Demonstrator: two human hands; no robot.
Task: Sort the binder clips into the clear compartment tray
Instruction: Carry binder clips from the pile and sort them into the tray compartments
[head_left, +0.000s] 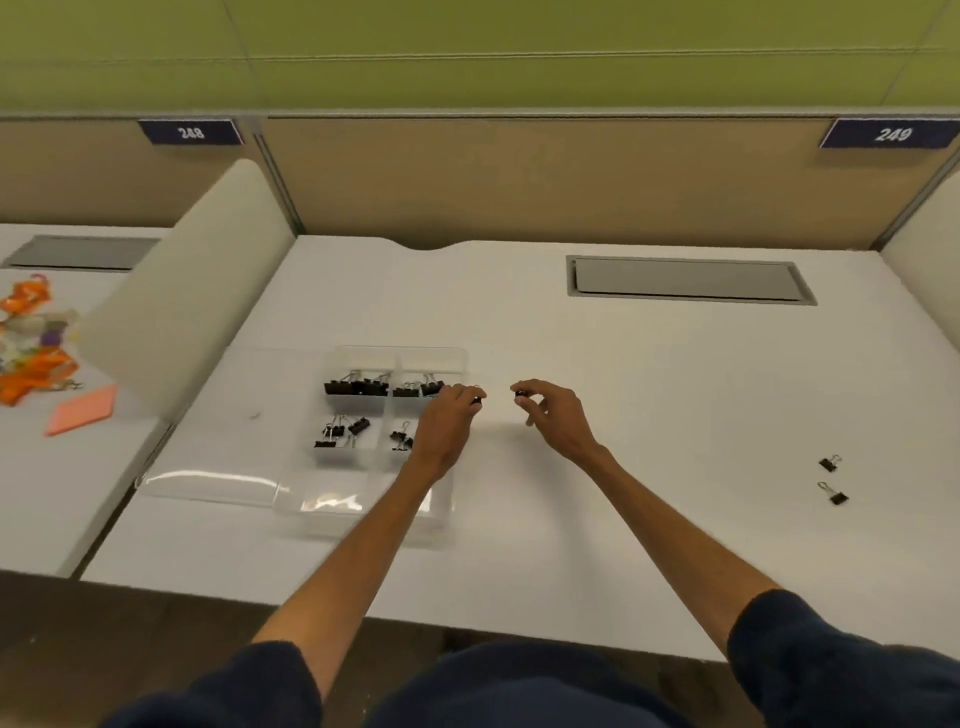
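The left hand (449, 415) has its fingers curled together, pinching a small black clip (475, 400) at the fingertips. Just to its right, apart from it, the right hand (550, 415) pinches a second black clip (519, 397) between thumb and forefinger, with its other fingers loosely bent. The two clips face each other across a narrow gap above the white table (623, 389).

The left hand hovers over the right edge of the clear compartment tray (400, 353), and its wrist crosses the tray's near right part. Directly left of the left fingertips, the far right compartment holds a few black clips (418, 388); further left, the far left compartment holds another row (356, 387). Nearer the person, below the left knuckles, a couple of clips (401, 439) lie in the near right compartment, partly hidden by the wrist, and a small heap (340, 431) lies in the near left one. A clear plastic panel (208, 478) lies flat against the tray's left side.

Well to the right of the right hand, two loose clips (828, 463) lie on the table, one just nearer the person than the other. Beyond the right hand, a grey hatch (685, 278) is set into the table. Far left of the left hand, past a divider, an orange bundle (31, 358) and a pink pad (83, 410) lie on the neighbouring table
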